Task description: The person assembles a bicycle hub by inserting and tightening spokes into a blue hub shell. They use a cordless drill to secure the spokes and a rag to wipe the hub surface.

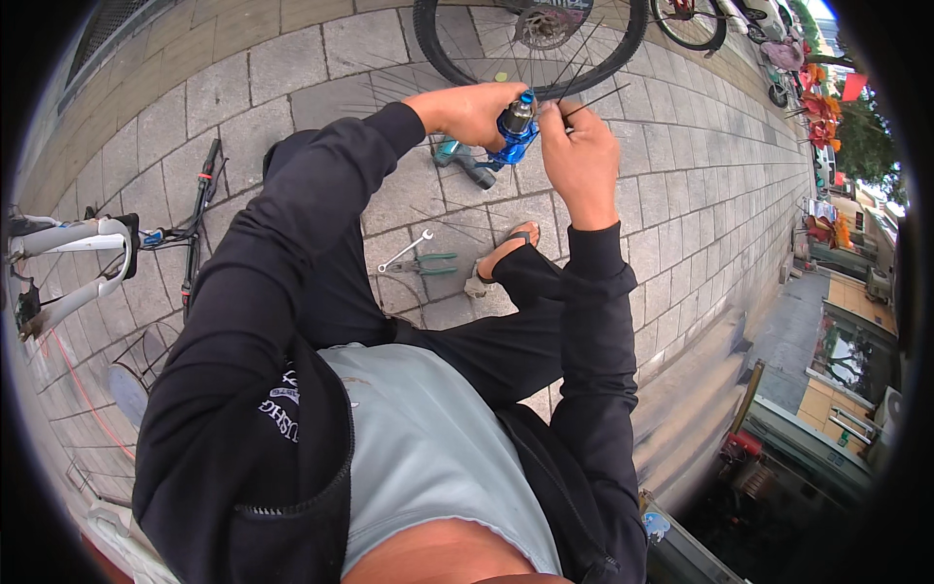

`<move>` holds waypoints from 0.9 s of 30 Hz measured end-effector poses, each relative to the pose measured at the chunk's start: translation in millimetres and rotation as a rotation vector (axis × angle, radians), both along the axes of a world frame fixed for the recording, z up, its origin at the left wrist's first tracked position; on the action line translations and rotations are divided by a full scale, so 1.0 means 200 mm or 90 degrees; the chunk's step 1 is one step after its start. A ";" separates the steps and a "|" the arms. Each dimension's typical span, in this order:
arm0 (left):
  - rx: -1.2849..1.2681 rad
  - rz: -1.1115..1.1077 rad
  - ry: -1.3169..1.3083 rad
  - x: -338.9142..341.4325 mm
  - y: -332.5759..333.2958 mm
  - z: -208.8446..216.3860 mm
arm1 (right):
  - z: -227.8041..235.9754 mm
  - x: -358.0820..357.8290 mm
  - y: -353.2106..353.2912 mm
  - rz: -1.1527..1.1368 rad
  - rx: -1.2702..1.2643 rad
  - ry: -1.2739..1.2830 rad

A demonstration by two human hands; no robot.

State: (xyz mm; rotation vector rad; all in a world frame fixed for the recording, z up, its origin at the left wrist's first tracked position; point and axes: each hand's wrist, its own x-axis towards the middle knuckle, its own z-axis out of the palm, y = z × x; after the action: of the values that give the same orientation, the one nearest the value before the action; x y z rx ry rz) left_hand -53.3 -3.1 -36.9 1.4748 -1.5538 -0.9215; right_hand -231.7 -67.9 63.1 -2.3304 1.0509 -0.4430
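Observation:
In front of my chest, my left hand (472,113) is wrapped round a blue bicycle hub (517,142) with a dark metal freehub body on top. Thin spokes fan out from the hub to the left, over the paving. Close to its other side, my right hand (584,156) pinches a dark spoke (609,95) between thumb and fingers; whether its end sits in the hub is hidden. Below the hub lies a teal and grey power tool (471,169), partly covered by my left hand. A combination wrench (407,251) and green-handled pliers (432,264) lie on the paving nearer me.
A bicycle wheel with a black tyre (623,70) and disc rotor is at the far side. Handlebars with red-banded grips (203,185) and a pale bicycle frame (92,243) are at left. My sandalled foot (514,243) rests on the paving. Another bicycle (691,21) stands far right.

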 end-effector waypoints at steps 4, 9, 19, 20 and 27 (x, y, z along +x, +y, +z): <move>0.033 0.001 0.036 0.00 0.02 0.06 | -0.03 -0.09 -0.08 0.151 0.077 0.023; 0.014 -0.006 0.027 0.02 0.03 0.09 | -0.13 -0.12 -0.18 0.159 0.178 -0.008; 0.008 0.025 0.080 0.04 0.03 0.08 | -0.26 -0.17 -0.15 0.169 -0.070 0.072; 0.004 0.031 0.069 0.04 0.03 0.08 | -0.26 -0.17 -0.16 0.142 -0.025 0.077; 0.007 0.037 0.096 0.04 0.01 0.05 | -0.22 -0.13 -0.11 0.062 0.055 -0.048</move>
State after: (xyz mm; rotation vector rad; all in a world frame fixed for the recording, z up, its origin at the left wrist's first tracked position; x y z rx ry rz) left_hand -44.9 -0.3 -26.4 1.4172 -1.3915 -0.9857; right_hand -256.7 -90.5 18.8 -2.2594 0.8988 -0.4369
